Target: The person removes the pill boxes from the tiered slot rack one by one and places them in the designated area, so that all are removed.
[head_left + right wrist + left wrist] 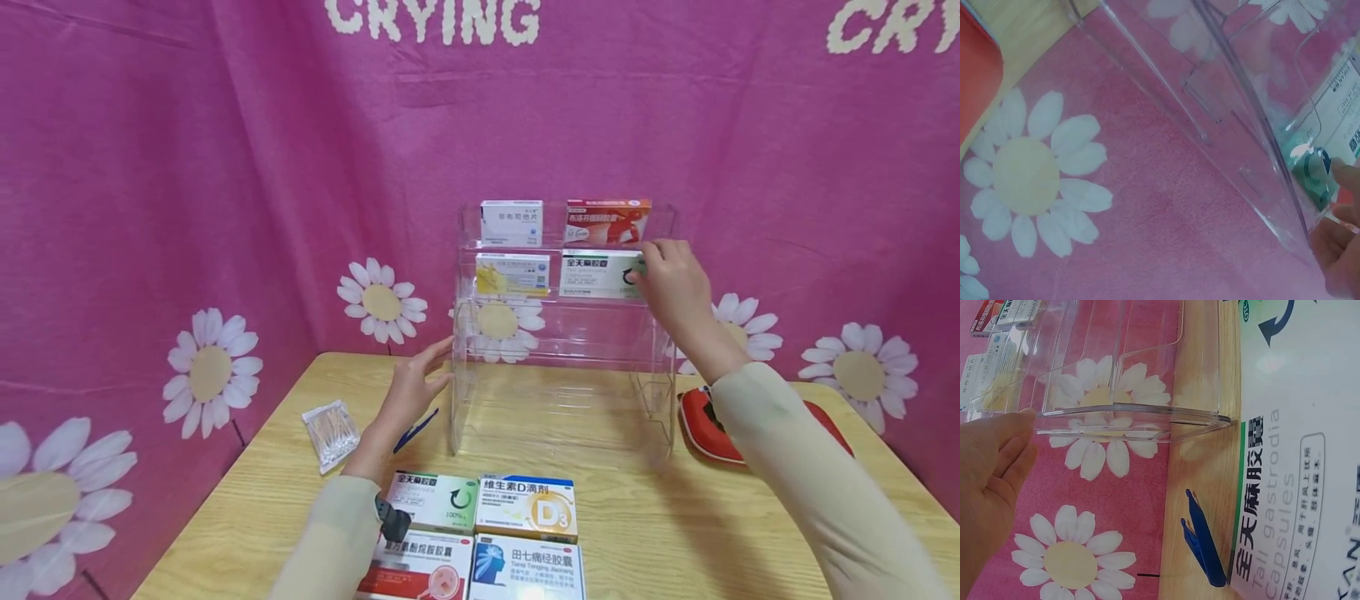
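A clear acrylic display rack [459, 400] stands on the table. On its second tier from the top sits a white and green medicine box [592, 273]; my right hand [678, 287] pinches its right end, with the thumb [1342, 175] on the front face. To its left is a yellow and white box [512, 275]. The top tier carries a white box [512, 223] and a red box [607, 223]. My left hand [408, 387] rests its extended fingertips against the rack's left side, also seen in the left wrist view.
Near the table's front lie a green and white box [435, 500], a vitamin D box [527, 508], a red and white box [420, 567] and a blue and white box [527, 571]. Cotton swabs [332, 435] and blue tweezers [1204, 544] lie left, a red case [708, 429] right.
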